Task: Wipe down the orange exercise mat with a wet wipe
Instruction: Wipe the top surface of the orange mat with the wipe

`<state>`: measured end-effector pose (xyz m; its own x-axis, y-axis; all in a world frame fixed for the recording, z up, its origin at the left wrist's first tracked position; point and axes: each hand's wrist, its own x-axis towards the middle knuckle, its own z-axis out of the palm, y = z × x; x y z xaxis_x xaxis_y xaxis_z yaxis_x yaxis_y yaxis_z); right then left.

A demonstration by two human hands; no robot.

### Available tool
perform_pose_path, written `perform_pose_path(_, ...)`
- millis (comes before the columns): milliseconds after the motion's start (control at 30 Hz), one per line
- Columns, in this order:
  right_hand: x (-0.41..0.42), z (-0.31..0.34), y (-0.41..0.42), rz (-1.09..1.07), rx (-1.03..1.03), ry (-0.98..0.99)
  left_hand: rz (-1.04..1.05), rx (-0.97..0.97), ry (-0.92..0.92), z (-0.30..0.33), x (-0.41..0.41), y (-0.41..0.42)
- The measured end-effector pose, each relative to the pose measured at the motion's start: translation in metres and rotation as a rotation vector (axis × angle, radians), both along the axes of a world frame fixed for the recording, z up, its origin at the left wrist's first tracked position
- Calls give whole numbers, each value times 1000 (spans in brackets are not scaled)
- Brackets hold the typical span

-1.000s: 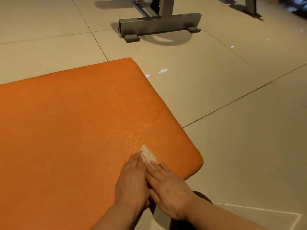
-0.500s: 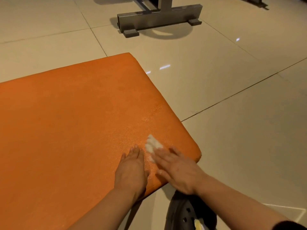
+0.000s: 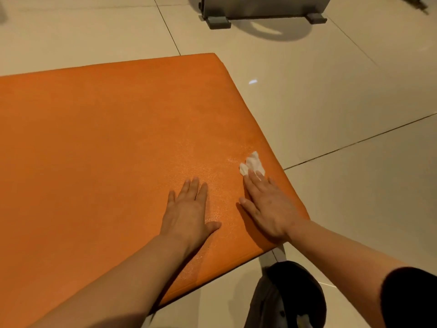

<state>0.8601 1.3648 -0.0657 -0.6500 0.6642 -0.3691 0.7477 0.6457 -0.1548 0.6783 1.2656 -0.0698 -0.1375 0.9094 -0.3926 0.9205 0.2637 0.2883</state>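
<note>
The wipe [image 3: 252, 164] lies on the mat [image 3: 106, 143] near its right edge, toward the near right corner, and the right hand [image 3: 267, 204] presses it flat — fingers straight and close together, their tips on the wipe's near part, the rest of the crumpled white sheet showing beyond them. The left hand [image 3: 189, 209] rests palm down on the mat just to the left, fingers straight and slightly spread, holding nothing; it seems to serve as a brace. As for progress, the work looks to be in its early or middle part. A faint wet sheen shows on the textured surface around and between the two hands and toward the near edge, so that patch by the near right corner appears already wiped. The broad stretch of mat to the left and toward the far edge looks dull and dry — by that sign it is still to be done, though dried wiping would not show. The mat's left part runs out of view, so how much remains there cannot be told. The mat lies on a tiled floor [image 3: 331, 102]; a grey metal frame base [image 3: 260, 8] stands beyond the far right corner, well apart, and a dark shoe [image 3: 290, 297] shows on the floor beside the near edge.
</note>
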Motion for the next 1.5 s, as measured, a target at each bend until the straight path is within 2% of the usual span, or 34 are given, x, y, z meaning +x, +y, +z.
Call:
perform_pose_path(100, -15, 1, -17, 191, -86, 58, -12, -20, 27, -3, -3, 0)
perform_pose_path(167, -18, -2, 1, 261, -66, 24, -12, -15, 38, -4, -1, 0)
perform_pose_path(333, -25, -9, 33, -15, 56, 0, -3, 2, 44, -8, 0, -2)
perform_pose_path(500, -40, -9, 18, 271, -62, 63, -5, 27, 53, -8, -2, -4)
perform_pose_path(567, -42, -15, 45, 225, -3, 61, -17, 32, 53, -13, -4, -4)
perform_pose_path(667, -47, -23, 62, 18, 111, 52, -46, 143, 24, -13, -16, -1)
perform_pose_path(733, -59, -22, 45, -47, 114, 71, -23, 284, 7, -18, -24, 4)
perform_pose_path(800, -74, -19, 20, -1, 63, 133, 47, 395, 13, -24, -38, 18)
perform_pose_path(867, -83, -18, 15, 139, 25, 170, 123, 456, 19, -27, -53, 37)
perform_pose_path(933, -90, -23, 37, 167, 48, 172, 145, 420, 21, -26, -66, 55)
perform_pose_path(1033, -94, -30, 82, -44, 154, 170, 151, 370, 46, -30, -81, 75)
perform_pose_path(1133, -105, -30, 79, -136, 164, 150, 164, 361, 64, -32, -92, 93)
perform_pose_path(1233, -119, -28, 62, -78, 121, 175, 212, 341, 67, -33, -106, 117)
perform_pose_path(1333, -134, -31, 95, 36, 99, 191, 205, 337, 114, -36, -123, 141)
perform_pose_path(1500, -154, -32, 144, -74, 118, 199, 263, 325, 199, -48, -138, 162)
